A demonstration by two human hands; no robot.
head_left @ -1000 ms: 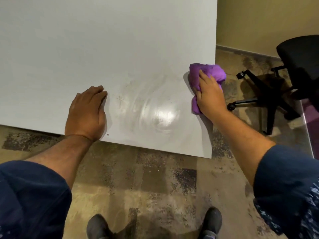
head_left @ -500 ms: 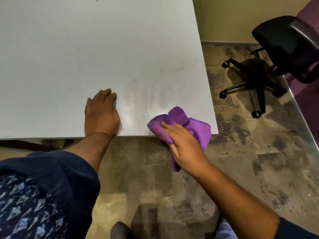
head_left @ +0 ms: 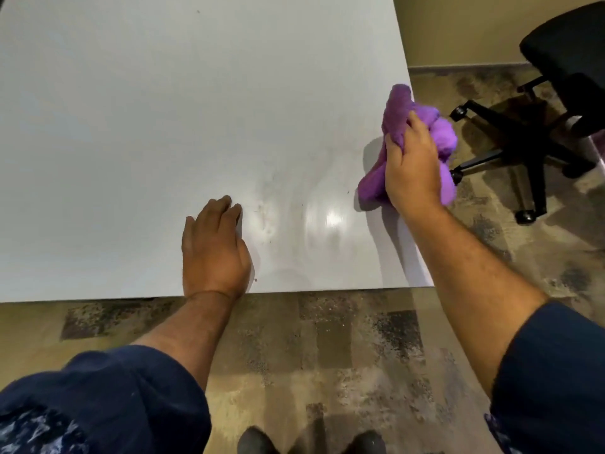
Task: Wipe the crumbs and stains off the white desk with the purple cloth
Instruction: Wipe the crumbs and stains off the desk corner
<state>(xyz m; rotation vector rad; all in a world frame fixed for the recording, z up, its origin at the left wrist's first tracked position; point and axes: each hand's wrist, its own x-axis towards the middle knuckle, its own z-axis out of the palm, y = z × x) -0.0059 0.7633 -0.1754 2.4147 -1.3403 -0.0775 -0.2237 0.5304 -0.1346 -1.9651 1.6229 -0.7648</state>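
The white desk (head_left: 163,126) fills the upper left of the head view. My right hand (head_left: 413,165) grips the bunched purple cloth (head_left: 442,136) at the desk's right edge, part of the cloth hanging past the edge. My left hand (head_left: 214,253) lies flat, palm down, on the desk near its front edge, holding nothing. Between the hands the surface shows faint smear marks (head_left: 268,217) and a few dark specks (head_left: 255,280). One small speck (head_left: 197,11) sits far back on the desk.
A black office chair (head_left: 537,126) on castors stands to the right of the desk, close to the cloth. A mottled tiled floor (head_left: 327,355) runs below the desk's front edge, with my shoes (head_left: 368,442) at the bottom. A beige wall (head_left: 458,27) rises behind.
My right hand has carried the cloth from the desk's front right corner up along the right edge. My left hand has stayed flat on the desk.
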